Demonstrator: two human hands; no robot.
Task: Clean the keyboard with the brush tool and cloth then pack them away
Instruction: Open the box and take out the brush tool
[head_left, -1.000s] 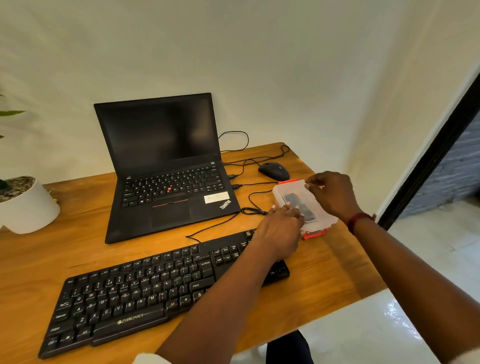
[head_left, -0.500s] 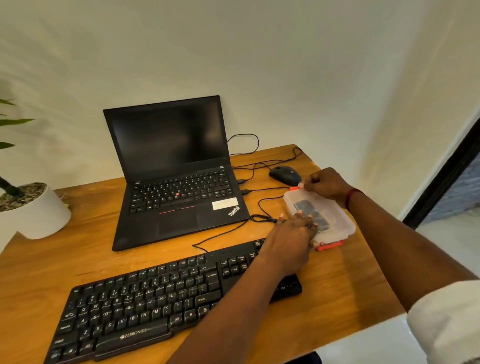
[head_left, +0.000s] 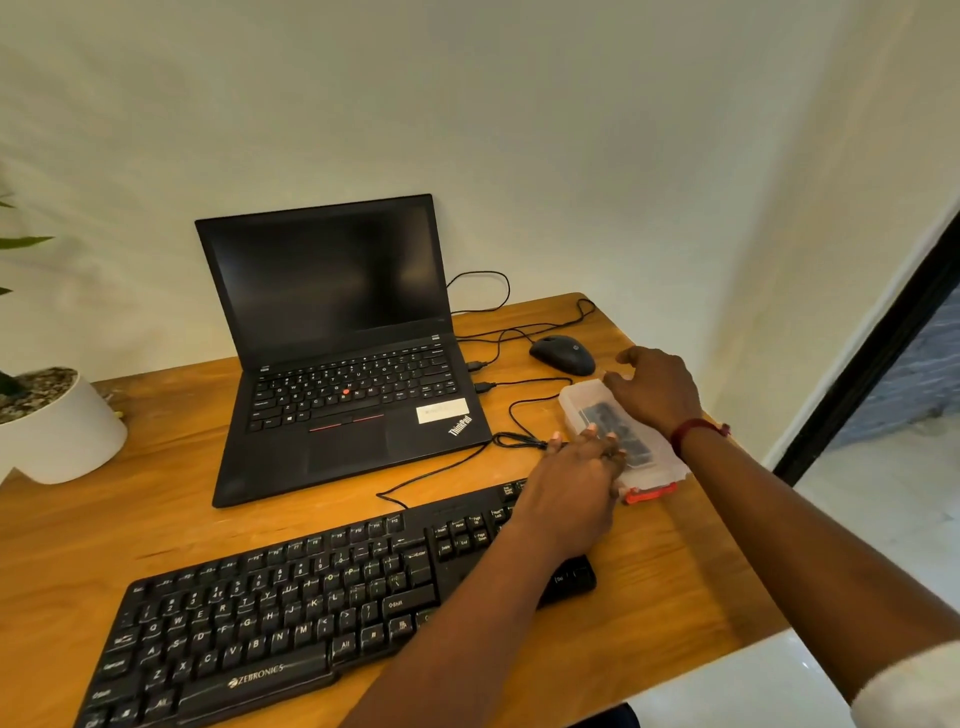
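A black Zebronics keyboard (head_left: 291, 613) lies along the front of the wooden desk (head_left: 156, 519). To its right sits a translucent plastic box (head_left: 575, 401) with its lid on and a dark object (head_left: 602, 415) showing through. An orange clip (head_left: 649, 492) is at its near end. My left hand (head_left: 576, 483) rests over the keyboard's right end, its fingers pressing flat on the box's near-left edge. My right hand (head_left: 654, 389) arches over the box's far end, fingertips curled at the far edge. No brush or cloth is seen loose.
An open black laptop (head_left: 332, 322) stands behind the keyboard. A black mouse (head_left: 562, 354) lies just beyond the box, and its cables (head_left: 519, 410) loop beside the box's left side. A white plant pot (head_left: 62, 431) stands at far left. The desk's right edge runs close past the box.
My right hand has shifted from pinching the far orange clip to lying over the box's far end, hiding that clip. My left hand stays on the box. The view has tilted slightly.
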